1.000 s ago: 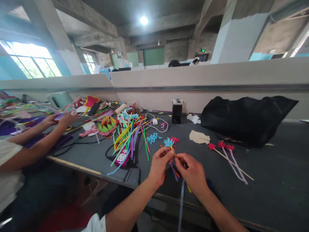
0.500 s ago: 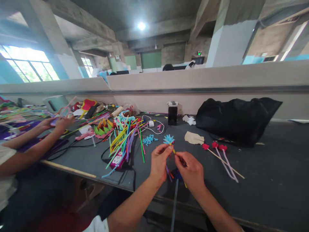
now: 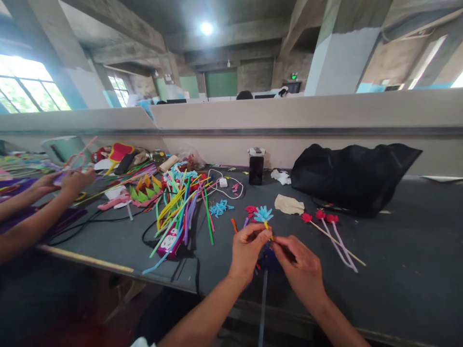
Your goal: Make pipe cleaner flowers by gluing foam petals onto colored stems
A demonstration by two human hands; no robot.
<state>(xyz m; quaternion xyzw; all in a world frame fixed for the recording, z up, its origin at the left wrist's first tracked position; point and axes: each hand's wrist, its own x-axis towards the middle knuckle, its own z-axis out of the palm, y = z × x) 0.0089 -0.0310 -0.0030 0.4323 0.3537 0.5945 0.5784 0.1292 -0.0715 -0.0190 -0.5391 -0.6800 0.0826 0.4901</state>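
Observation:
Both of my hands meet just above the front of the dark table (image 3: 398, 270). My left hand (image 3: 249, 250) pinches the stem just under a small light-blue paper flower (image 3: 264, 214). My right hand (image 3: 302, 270) is closed on the same stem a little lower, fingers curled. A blue-grey straw (image 3: 263, 308) hangs down from between my hands past the table edge. A small red flower piece (image 3: 250, 209) lies just behind the blue one.
A pile of coloured straws (image 3: 181, 202) lies left of centre. Three red-headed flower sticks (image 3: 333, 233) lie to the right, a black bag (image 3: 354, 176) behind them. A black phone stand (image 3: 256, 166) stands at the back wall. Another person's arms (image 3: 39, 202) work at far left.
My view shifted a little, and my hands have lowered and moved slightly right while still pinching the flower stem. The person on the left keeps working in the same place.

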